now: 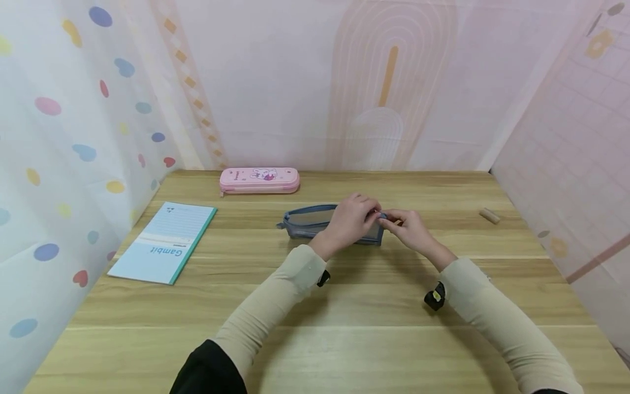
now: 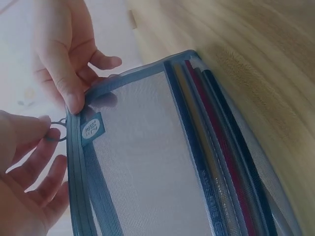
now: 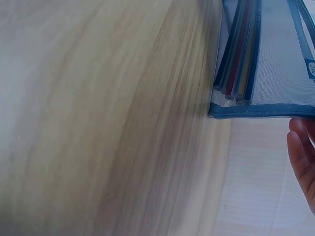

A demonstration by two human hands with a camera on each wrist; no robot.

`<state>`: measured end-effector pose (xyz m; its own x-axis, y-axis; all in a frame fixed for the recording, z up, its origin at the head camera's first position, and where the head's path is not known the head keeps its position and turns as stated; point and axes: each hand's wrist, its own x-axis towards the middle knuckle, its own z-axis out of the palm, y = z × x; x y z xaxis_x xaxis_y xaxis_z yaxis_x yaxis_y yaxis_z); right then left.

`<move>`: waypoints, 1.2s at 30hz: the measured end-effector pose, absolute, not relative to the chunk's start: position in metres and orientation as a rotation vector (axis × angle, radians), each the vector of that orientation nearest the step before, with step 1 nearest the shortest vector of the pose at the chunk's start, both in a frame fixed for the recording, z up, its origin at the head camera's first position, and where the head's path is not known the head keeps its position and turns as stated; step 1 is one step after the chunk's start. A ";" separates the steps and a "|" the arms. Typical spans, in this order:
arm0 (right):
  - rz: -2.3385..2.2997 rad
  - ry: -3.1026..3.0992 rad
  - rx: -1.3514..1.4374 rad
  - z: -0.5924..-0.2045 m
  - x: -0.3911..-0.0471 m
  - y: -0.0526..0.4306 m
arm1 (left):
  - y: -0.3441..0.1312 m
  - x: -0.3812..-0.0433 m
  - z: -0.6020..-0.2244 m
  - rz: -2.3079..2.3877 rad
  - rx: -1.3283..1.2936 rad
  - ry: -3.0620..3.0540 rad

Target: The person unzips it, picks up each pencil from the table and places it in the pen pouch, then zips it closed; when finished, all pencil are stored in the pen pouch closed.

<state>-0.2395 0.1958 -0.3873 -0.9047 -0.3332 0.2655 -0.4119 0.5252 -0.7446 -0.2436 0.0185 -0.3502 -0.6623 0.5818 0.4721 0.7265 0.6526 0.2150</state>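
A blue mesh pencil pouch (image 1: 307,230) with a zip along its top edge stands on the table in the head view, its top gaping at the left end. Several pencils (image 3: 239,59) show through the mesh along its bottom. My left hand (image 1: 350,218) reaches over the pouch toward its right end; in the left wrist view, thumb and finger pinch the ring-shaped zip pull (image 2: 60,129). At that same end my right hand (image 1: 406,227) pinches the pouch's top corner, with the thumb on the zip band in the left wrist view.
A pink pencil case (image 1: 260,180) with a rabbit picture lies at the table's back edge. To the left is a white and teal notebook (image 1: 162,242). A small tan cylinder (image 1: 489,215) lies at the far right. Patterned curtains (image 1: 275,82) border the back and sides.
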 end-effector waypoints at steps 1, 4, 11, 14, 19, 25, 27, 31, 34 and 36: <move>1.336 -2.664 0.651 -0.387 -0.239 0.196 | 0.018 -0.244 -0.350 -0.582 -1.023 -2.517; 1.314 -2.659 0.646 -0.387 -0.239 0.194 | 0.018 -0.244 -0.349 -0.658 -0.985 -2.549; 1.249 -2.619 0.658 -0.387 -0.238 0.190 | 0.017 -0.243 -0.347 -0.618 -0.892 -2.607; 1.201 -2.596 0.679 -0.388 -0.237 0.188 | 0.017 -0.243 -0.344 -0.625 -0.833 -2.640; 1.161 -2.564 0.706 -0.388 -0.236 0.183 | 0.017 -0.244 -0.339 -0.738 -0.767 -2.708; 1.143 -2.549 0.704 -0.388 -0.235 0.181 | 0.013 -0.247 -0.340 -0.763 -0.752 -2.742; 1.134 -2.544 0.702 -0.389 -0.236 0.180 | 0.010 -0.247 -0.340 -0.770 -0.745 -2.744; 1.139 -2.551 0.677 -0.389 -0.236 0.179 | 0.003 -0.249 -0.340 -0.767 -0.708 -2.753; 1.163 -2.570 0.635 -0.388 -0.237 0.181 | -0.005 -0.251 -0.339 -0.764 -0.656 -2.773; 1.175 -2.584 0.606 -0.387 -0.236 0.183 | -0.013 -0.254 -0.340 -0.766 -0.621 -2.769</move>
<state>-0.2364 0.1830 -0.3874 -0.8857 -0.2706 0.3773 -0.4622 0.5911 -0.6611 -0.2538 -0.0134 -0.3405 -0.8912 0.3416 0.2985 0.4465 0.7770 0.4437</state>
